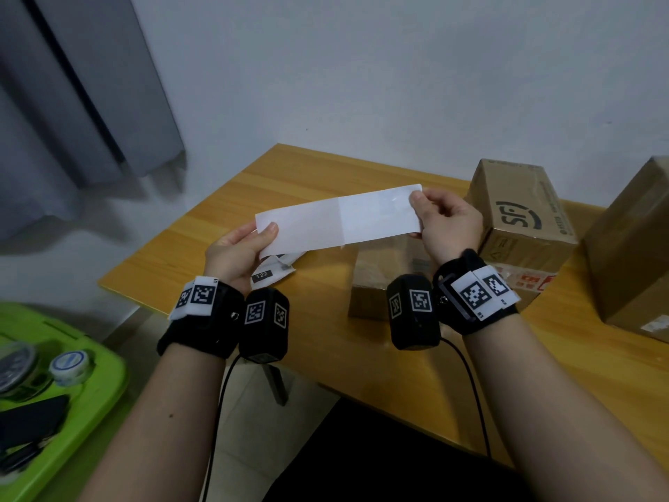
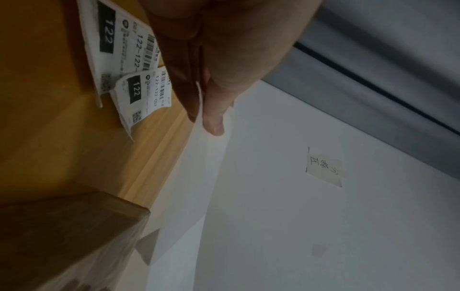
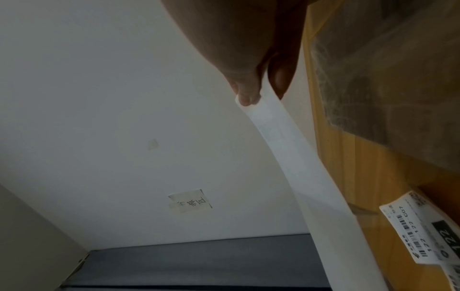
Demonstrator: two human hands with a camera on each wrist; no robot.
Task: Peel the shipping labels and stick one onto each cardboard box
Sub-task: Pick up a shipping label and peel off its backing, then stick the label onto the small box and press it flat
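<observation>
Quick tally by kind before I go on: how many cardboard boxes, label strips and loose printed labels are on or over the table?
Cardboard boxes: 3
Blank white strip held in both hands: 1
Printed labels on the table: 2
Total: 6

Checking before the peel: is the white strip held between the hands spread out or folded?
Spread out. The white strip is stretched flat, the left hand pinching one end, the right hand the other.

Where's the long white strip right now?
In the head view the white strip is held above the table, pinched at its ends by the left hand and right hand, left of the SF-marked box.
</observation>
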